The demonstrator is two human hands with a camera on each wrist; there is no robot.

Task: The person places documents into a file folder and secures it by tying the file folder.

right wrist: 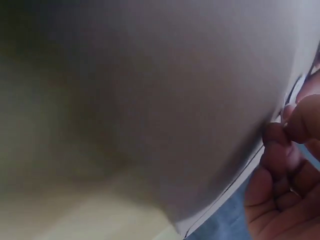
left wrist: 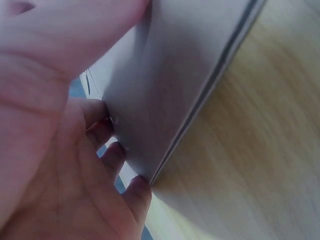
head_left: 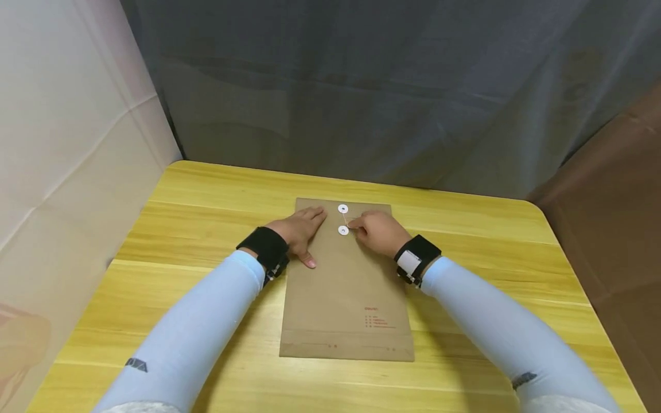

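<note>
Kraft envelope [head_left: 346,287] flat, left hand [head_left: 299,232] pressing, right hand [head_left: 377,232] pinching string [head_left: 345,219].

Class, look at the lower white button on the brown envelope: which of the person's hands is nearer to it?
Right. The right hand has its fingertips right beside the lower white button, pinching the string there. The left hand presses flat on the envelope, farther off to the button's left.
</note>
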